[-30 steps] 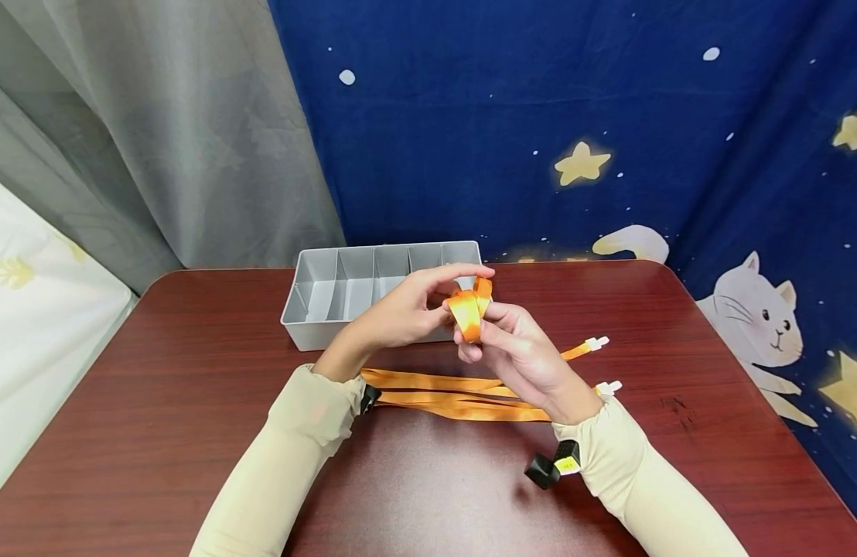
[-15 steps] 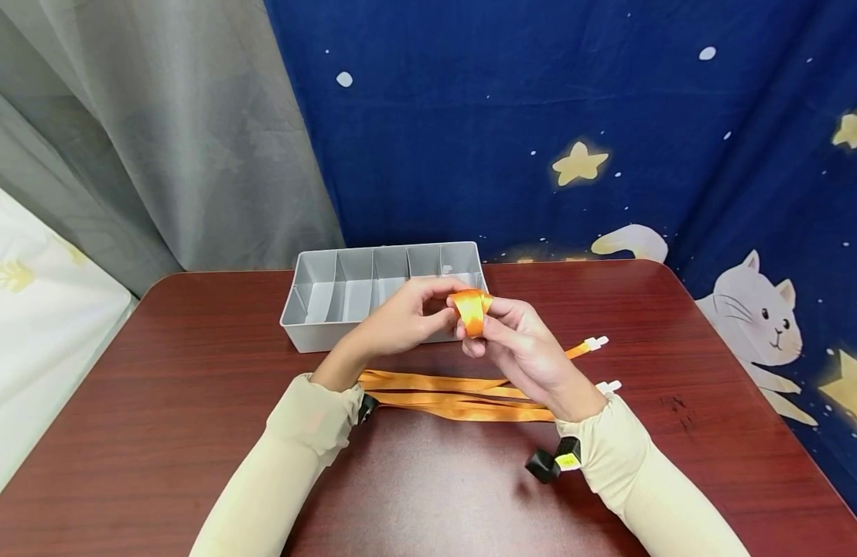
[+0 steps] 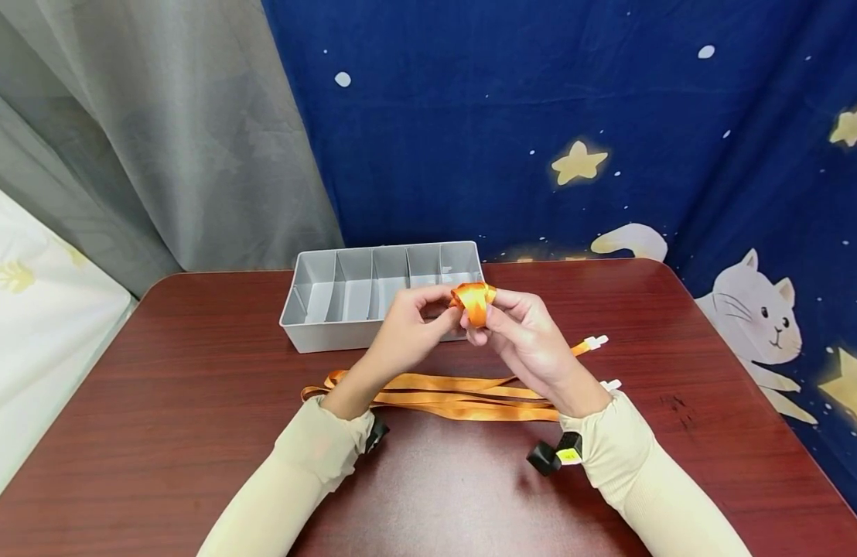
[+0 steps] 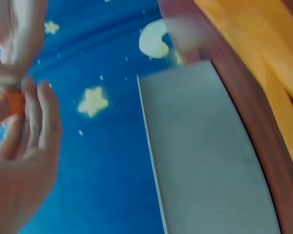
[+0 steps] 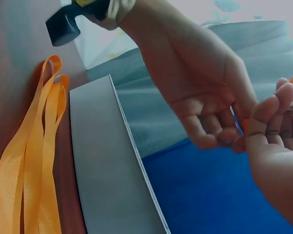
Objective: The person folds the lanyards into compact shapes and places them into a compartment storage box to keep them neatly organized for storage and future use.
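A coiled orange ribbon lanyard [image 3: 474, 304] is held above the table between both hands in the head view. My left hand [image 3: 413, 323] pinches its left side with thumb and fingers. From the other side my right hand [image 3: 533, 340] grips the coil, thumb against the front of the band. Only a sliver of the orange band [image 4: 14, 101] shows in the left wrist view, the rest covered by fingers. Below the hands, several flat orange lanyards [image 3: 456, 404] lie lengthwise on the table, partly hidden by the wrists.
Behind the hands stands a grey divided tray [image 3: 331, 336] with a row of compartments, its right part overlapped by the hands. White clips [image 3: 595, 343] end the lanyards on the right. The dark red table [image 3: 213, 433] meets a blue star-patterned curtain [image 3: 428, 139] at the back.
The lanyard's loose loop has been drawn into a tighter coil. My left fingers have come down from its top to its side, and the left forearm has shifted slightly right.
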`<state>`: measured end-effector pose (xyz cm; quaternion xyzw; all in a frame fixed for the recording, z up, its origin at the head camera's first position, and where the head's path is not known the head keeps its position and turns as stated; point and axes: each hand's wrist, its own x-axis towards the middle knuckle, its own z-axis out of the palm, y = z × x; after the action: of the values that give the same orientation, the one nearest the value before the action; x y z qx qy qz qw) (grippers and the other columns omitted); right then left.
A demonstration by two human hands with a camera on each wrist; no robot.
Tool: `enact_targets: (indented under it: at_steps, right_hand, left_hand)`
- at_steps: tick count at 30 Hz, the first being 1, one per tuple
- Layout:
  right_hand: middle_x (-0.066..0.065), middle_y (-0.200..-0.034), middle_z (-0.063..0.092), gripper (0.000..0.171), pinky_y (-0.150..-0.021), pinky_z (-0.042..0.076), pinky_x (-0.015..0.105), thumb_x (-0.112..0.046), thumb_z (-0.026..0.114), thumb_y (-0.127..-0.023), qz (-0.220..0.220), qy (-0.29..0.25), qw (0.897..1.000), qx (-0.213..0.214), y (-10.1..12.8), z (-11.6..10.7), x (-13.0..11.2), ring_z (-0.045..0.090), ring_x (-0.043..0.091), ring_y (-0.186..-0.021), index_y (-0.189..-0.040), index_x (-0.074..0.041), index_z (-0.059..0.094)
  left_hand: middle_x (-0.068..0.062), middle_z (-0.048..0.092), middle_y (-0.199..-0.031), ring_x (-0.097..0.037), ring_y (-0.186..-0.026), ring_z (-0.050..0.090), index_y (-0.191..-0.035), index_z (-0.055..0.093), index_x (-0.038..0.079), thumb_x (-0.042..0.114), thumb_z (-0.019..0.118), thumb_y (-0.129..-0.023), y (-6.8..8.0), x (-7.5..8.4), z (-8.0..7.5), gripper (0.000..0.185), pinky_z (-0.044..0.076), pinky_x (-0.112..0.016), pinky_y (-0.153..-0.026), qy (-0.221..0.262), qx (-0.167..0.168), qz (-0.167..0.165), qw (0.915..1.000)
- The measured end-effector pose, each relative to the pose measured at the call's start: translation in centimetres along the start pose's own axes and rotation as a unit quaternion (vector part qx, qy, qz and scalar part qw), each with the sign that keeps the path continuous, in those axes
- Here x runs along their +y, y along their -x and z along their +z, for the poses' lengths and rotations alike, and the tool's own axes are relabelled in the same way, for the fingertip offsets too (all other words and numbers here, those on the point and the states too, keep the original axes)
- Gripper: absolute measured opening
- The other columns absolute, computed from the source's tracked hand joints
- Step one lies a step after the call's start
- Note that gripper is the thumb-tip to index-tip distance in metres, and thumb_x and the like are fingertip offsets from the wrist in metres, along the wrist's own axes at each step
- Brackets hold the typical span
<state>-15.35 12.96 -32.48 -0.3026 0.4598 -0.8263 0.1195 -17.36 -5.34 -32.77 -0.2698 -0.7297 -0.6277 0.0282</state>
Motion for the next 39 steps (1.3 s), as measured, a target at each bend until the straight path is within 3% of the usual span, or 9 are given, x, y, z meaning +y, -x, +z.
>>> enact_targets:
  at_steps: [3, 7, 9, 12, 17, 23, 27, 32, 39]
  right_hand:
    - [0.005, -0.093, 0.067, 0.017, -0.069, 0.046, 0.022, -0.009, 0.056, -0.102, -0.006, 0.014, 0.999, 0.033, -0.1, 0.2, 0.1, 0.056, 0.013, -0.074, -0.11, -0.004, 0.069]
    - [0.006, -0.096, 0.069, 0.017, -0.069, 0.05, 0.02, -0.007, 0.056, -0.101, -0.008, 0.024, 0.996, 0.089, -0.2, 0.5, 0.3, 0.059, 0.013, -0.075, -0.111, -0.005, 0.07]
    - [0.006, -0.097, 0.069, 0.017, -0.069, 0.051, 0.02, -0.006, 0.056, -0.101, -0.008, 0.028, 0.993, 0.113, -0.3, 0.7, 0.4, 0.06, 0.012, -0.074, -0.111, -0.005, 0.07]
    - [0.006, -0.095, 0.07, 0.018, -0.07, 0.053, 0.021, -0.004, 0.055, -0.101, -0.013, 0.041, 0.99, 0.136, -0.2, 0.8, 0.7, 0.062, 0.012, -0.072, -0.11, -0.006, 0.07]
    - [0.006, -0.095, 0.071, 0.021, -0.075, 0.055, 0.023, 0.0, 0.054, -0.1, -0.032, 0.054, 0.987, 0.148, -0.2, 0.9, 1.0, 0.064, 0.013, -0.071, -0.11, -0.007, 0.071]
    - [0.008, -0.098, 0.071, 0.024, -0.074, 0.058, 0.027, 0.005, 0.055, -0.098, -0.05, 0.078, 0.983, 0.156, -0.3, 0.6, 1.4, 0.067, 0.014, -0.072, -0.108, -0.007, 0.073]
    - [0.007, -0.093, 0.073, 0.024, -0.07, 0.059, 0.029, 0.01, 0.056, -0.095, -0.06, 0.114, 0.977, 0.169, -0.4, 0.4, 1.4, 0.068, 0.014, -0.067, -0.105, -0.004, 0.073]
    - [0.008, -0.09, 0.074, 0.024, -0.065, 0.059, 0.03, 0.016, 0.059, -0.09, -0.065, 0.134, 0.972, 0.179, -0.6, 0.5, 1.2, 0.07, 0.015, -0.066, -0.104, 0.0, 0.07]
    - [0.004, -0.083, 0.072, 0.019, -0.062, 0.059, 0.029, 0.017, 0.061, -0.087, -0.059, 0.163, 0.963, 0.205, -0.7, 1.1, 1.1, 0.071, 0.014, -0.066, -0.106, 0.012, 0.062]
  left_hand:
    - [-0.015, 0.07, -0.084, -0.021, -0.071, 0.068, -0.097, 0.071, -0.007, -0.005, 0.061, -0.09, 0.5, 0.5, 0.8, 0.012, 0.058, -0.03, -0.065, -0.011, 0.061, 0.009, 0.998]
    - [-0.008, 0.068, -0.07, -0.015, -0.059, 0.062, -0.092, 0.074, -0.004, -0.005, 0.063, -0.084, 0.9, 1.3, 1.7, 0.013, 0.051, -0.022, -0.054, -0.074, 0.138, 0.035, 0.987]
    - [-0.004, 0.064, -0.063, -0.011, -0.054, 0.056, -0.089, 0.075, -0.001, -0.004, 0.065, -0.082, 0.9, 1.5, 1.9, 0.013, 0.046, -0.021, -0.05, -0.116, 0.159, 0.042, 0.9795]
    - [0.0, 0.058, -0.057, -0.008, -0.05, 0.049, -0.081, 0.075, 0.002, -0.003, 0.065, -0.082, 0.8, 1.6, 2.0, 0.011, 0.04, -0.021, -0.046, -0.174, 0.166, 0.046, 0.9695]
    - [0.001, 0.057, -0.062, -0.013, -0.051, 0.047, -0.077, 0.072, 0.005, -0.001, 0.062, -0.086, 0.8, 1.8, 2.0, 0.015, 0.036, -0.023, -0.045, -0.234, 0.137, 0.053, 0.9609]
    - [-0.002, 0.062, -0.072, -0.015, -0.058, 0.048, -0.081, 0.072, 0.003, -0.001, 0.06, -0.09, 0.9, 2.2, 1.8, 0.015, 0.037, -0.024, -0.05, -0.247, 0.092, 0.047, 0.9634]
    - [-0.001, 0.063, -0.078, -0.013, -0.064, 0.048, -0.084, 0.072, 0.005, 0.002, 0.057, -0.094, 0.9, 2.5, 1.3, 0.018, 0.039, -0.024, -0.055, -0.228, 0.046, 0.029, 0.9721]
    - [0.0, 0.066, -0.087, -0.011, -0.076, 0.054, -0.09, 0.074, 0.007, 0.006, 0.054, -0.097, 0.9, 2.8, 0.6, 0.022, 0.045, -0.024, -0.064, -0.17, 0.007, -0.006, 0.9853]
    - [-0.004, 0.066, -0.091, -0.016, -0.081, 0.058, -0.089, 0.073, 0.004, 0.005, 0.049, -0.095, 1.2, 3.2, 0.2, 0.025, 0.052, -0.03, -0.072, -0.136, -0.024, -0.02, 0.9902]
